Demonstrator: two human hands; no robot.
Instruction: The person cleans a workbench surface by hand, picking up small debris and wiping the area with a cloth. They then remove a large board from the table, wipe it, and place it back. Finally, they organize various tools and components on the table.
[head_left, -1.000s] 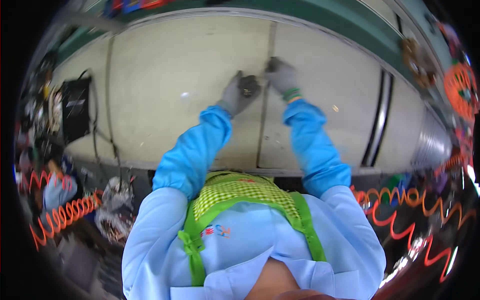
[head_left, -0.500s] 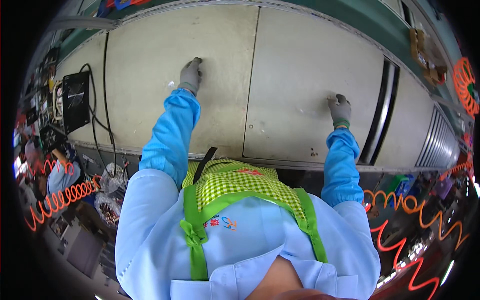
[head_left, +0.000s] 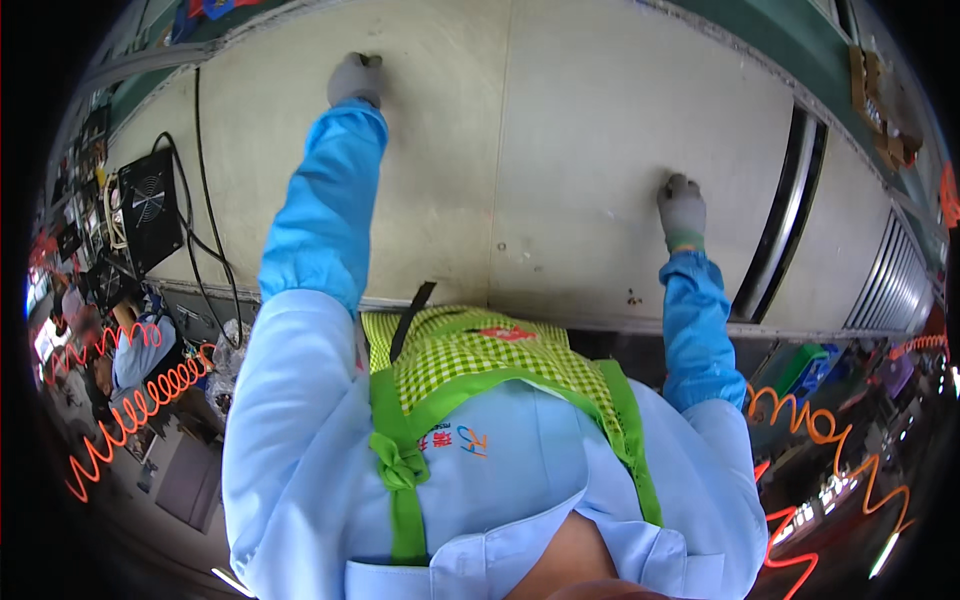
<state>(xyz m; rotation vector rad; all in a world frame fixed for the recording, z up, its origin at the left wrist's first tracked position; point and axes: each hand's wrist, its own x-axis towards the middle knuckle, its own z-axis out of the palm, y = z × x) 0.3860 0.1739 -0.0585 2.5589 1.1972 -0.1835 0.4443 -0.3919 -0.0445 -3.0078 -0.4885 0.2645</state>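
Note:
Both my hands wear grey gloves and blue sleeve covers, over a pale metal worktop [head_left: 590,110]. My left hand [head_left: 355,80] reaches toward the far side of the left panel, its fingers curled closed. Whatever it may hold is hidden. To the right and nearer me, my right hand [head_left: 684,208] rests low over the right panel with fingers curled in. Anything inside it is also hidden. Small dark crumbs [head_left: 633,297] lie on the worktop between my body and the right hand.
A black box with a fan grille [head_left: 150,208] and a looped black cable [head_left: 203,170] sit at the left end. A metal roller slot [head_left: 783,215] crosses the worktop on the right, with a slatted section [head_left: 887,275] beyond. Orange coiled hoses [head_left: 820,425] hang on both sides.
My left hand has moved farther away and slightly left. My right hand stays nearly in place, its fingers drawn in more. The whole view has shifted a little.

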